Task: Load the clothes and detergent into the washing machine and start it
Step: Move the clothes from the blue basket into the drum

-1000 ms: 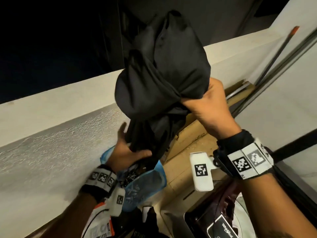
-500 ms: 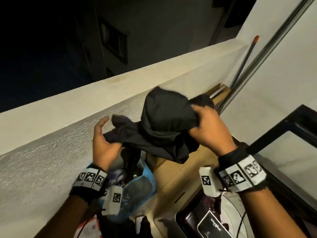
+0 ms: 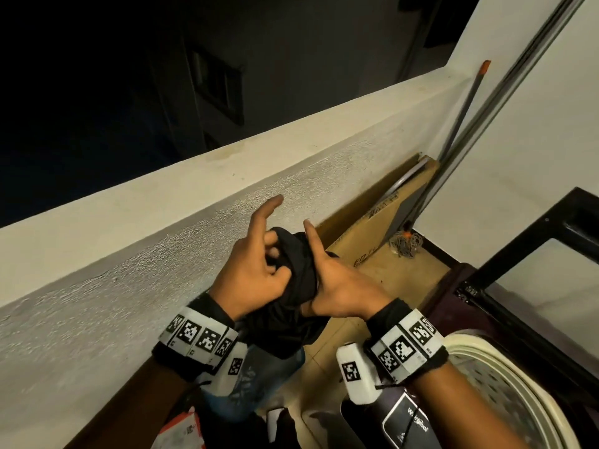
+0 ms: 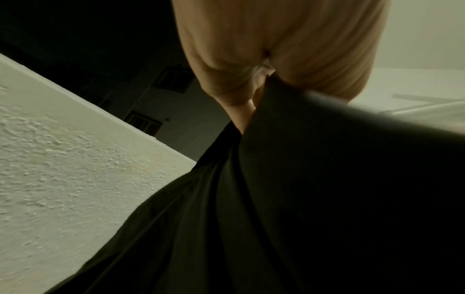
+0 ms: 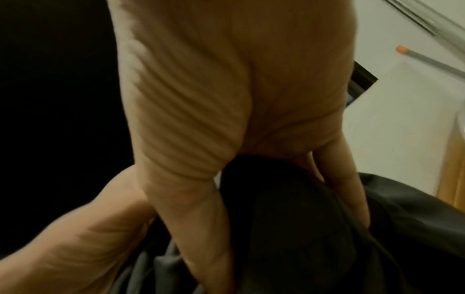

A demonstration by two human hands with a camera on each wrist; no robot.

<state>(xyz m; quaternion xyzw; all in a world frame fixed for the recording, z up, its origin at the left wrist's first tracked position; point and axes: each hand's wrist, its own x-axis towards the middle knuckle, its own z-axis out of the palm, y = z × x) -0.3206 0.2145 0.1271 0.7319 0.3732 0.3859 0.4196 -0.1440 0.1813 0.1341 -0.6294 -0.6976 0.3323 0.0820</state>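
Observation:
A black garment (image 3: 293,293) is bunched between both hands in front of the white parapet wall. My left hand (image 3: 256,264) grips its left side with curled fingers, the index finger sticking out. My right hand (image 3: 334,286) grips its right side, index finger pointing up. Cloth hangs below the wrists. The left wrist view shows the black garment (image 4: 289,199) under my left hand (image 4: 276,59). The right wrist view shows the dark garment (image 5: 302,228) held in my right hand (image 5: 226,119). The washing machine's open tub (image 3: 505,393) with its perforated white drum lies at lower right.
The machine's raised dark lid (image 3: 531,254) stands at right. A cardboard box (image 3: 382,218) leans in the corner beside a pole with an orange tip (image 3: 466,102). A blue bag (image 3: 259,380) and red-white packet (image 3: 181,429) sit below my left wrist. The parapet wall (image 3: 129,270) runs along the left.
The garment came down from high above my head to chest level and was gathered into a tight bunch. Both hands closed in together on it. The view shifted toward the machine.

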